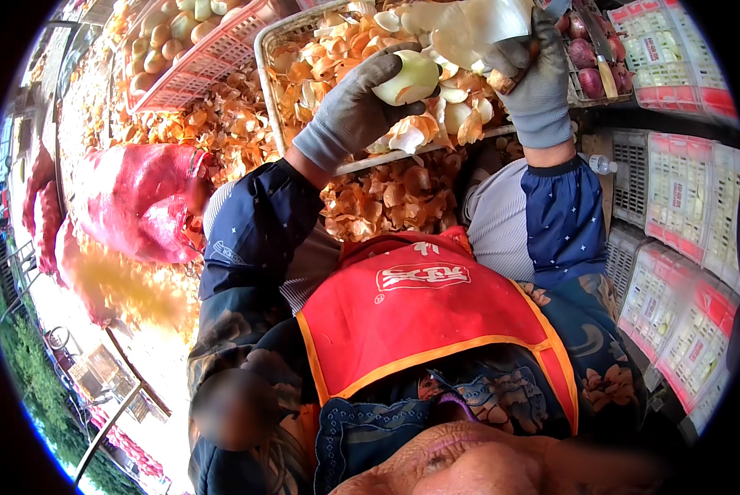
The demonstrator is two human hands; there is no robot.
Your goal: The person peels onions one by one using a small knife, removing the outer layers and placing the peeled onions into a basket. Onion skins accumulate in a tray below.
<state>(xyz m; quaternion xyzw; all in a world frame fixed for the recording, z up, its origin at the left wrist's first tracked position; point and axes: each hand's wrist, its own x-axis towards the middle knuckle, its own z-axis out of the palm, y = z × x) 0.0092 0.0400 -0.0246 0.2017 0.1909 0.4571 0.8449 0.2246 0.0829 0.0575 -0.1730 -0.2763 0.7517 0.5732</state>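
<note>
My left hand (355, 101), in a grey work glove, is closed around a peeled, pale green-white onion (409, 78). In my gloved right hand (528, 73) is a cleaver; its wide, bright blade (483, 31) reaches left, near the onion and apart from it. Part of its wooden handle (502, 82) shows below my fingers. Both hands are over a white-rimmed crate (264, 73) heaped with brown onion skins (337, 54) and pale peeled pieces.
Unpeeled onions (162, 35) fill a pink crate (201, 64) at far left. A red mesh sack (143, 202) lies left among scattered skins. At right are red onions (582, 54), a wooden-handled knife (606, 76), a plastic bottle (602, 164) and stacked crates (687, 186).
</note>
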